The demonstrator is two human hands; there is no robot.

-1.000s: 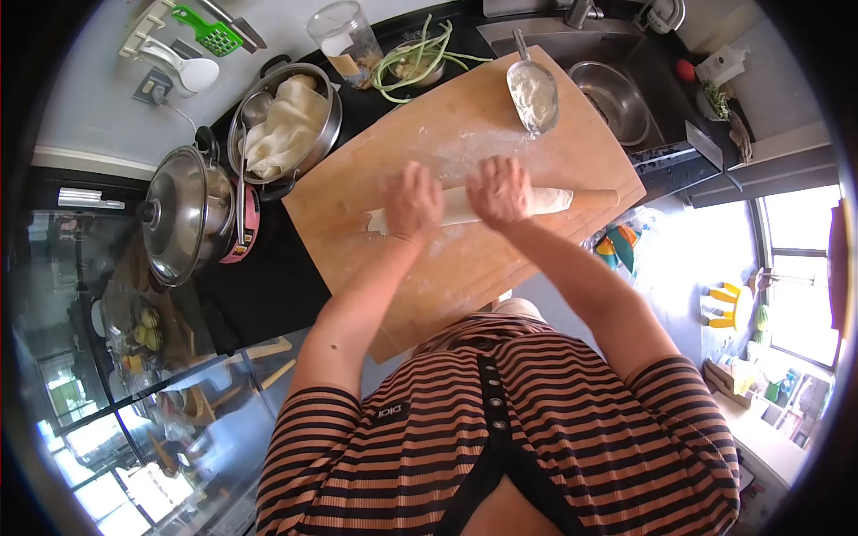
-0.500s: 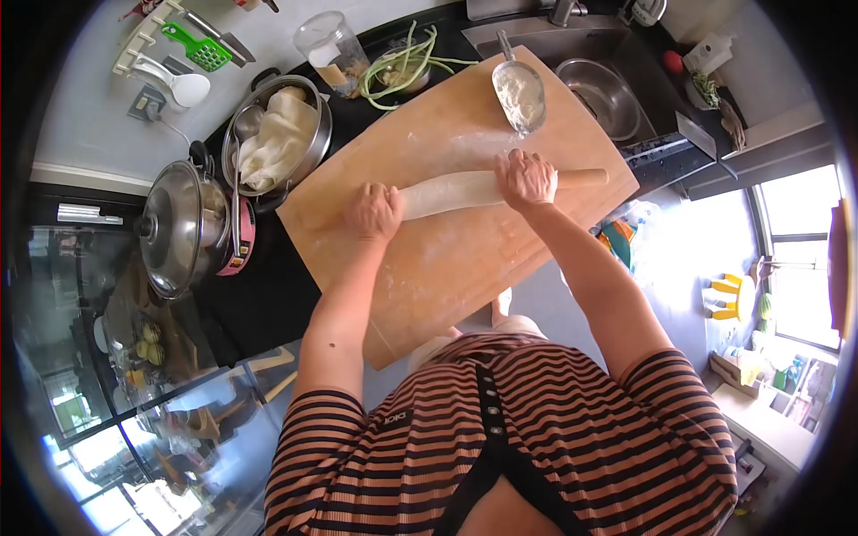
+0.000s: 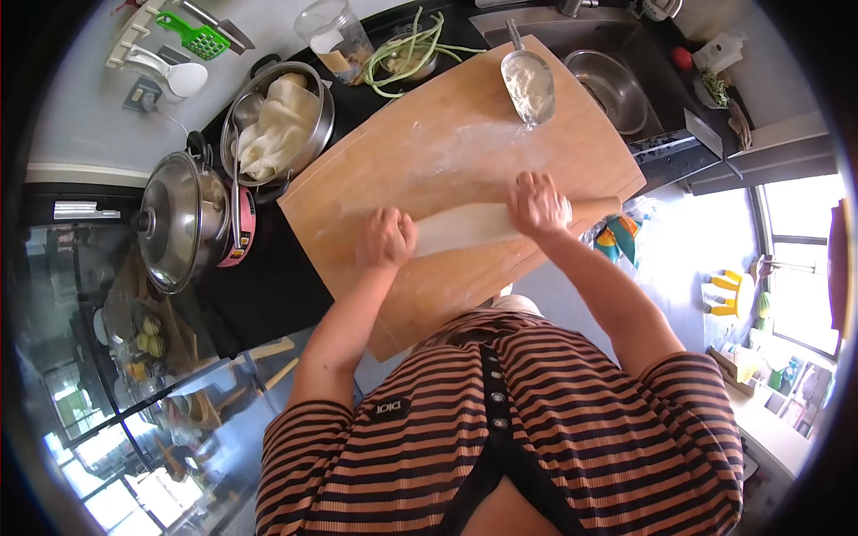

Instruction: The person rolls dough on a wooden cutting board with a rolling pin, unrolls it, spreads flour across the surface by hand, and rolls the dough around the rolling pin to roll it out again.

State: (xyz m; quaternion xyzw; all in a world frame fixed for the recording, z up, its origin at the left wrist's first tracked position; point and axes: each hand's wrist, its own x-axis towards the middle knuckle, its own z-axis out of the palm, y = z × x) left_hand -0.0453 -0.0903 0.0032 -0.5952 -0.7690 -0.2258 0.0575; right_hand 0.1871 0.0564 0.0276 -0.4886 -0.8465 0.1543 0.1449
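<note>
Gripped from above, the dough (image 3: pixel 460 225) was held wrapped round the pin (image 3: pixel 595 208) by both hands. The left hand (image 3: pixel 387 238), slightly blurred, was closed over the left end of the roll; the pin's tip there was hidden. The right hand (image 3: pixel 539 205) was closed over the roll near its right end, with the fingers bent down over the dough and the bare pin left exposed beyond. Whether the fingertips were tucked beneath could not be seen.

The roll was laid across the board (image 3: pixel 429 152), well apart from the scoop (image 3: pixel 529 87), which was set down near the far edge with flour (image 3: pixel 527 79) in it. Flour was also scattered on the wood. Beyond the board, green beans (image 3: pixel 416 40) were draped over a small dish, beside the jar (image 3: pixel 332 40). To the left, a white cloth (image 3: pixel 279 134) was held in the open pot (image 3: pixel 323 121), and the lidded pot (image 3: pixel 170 223) was placed near it.
</note>
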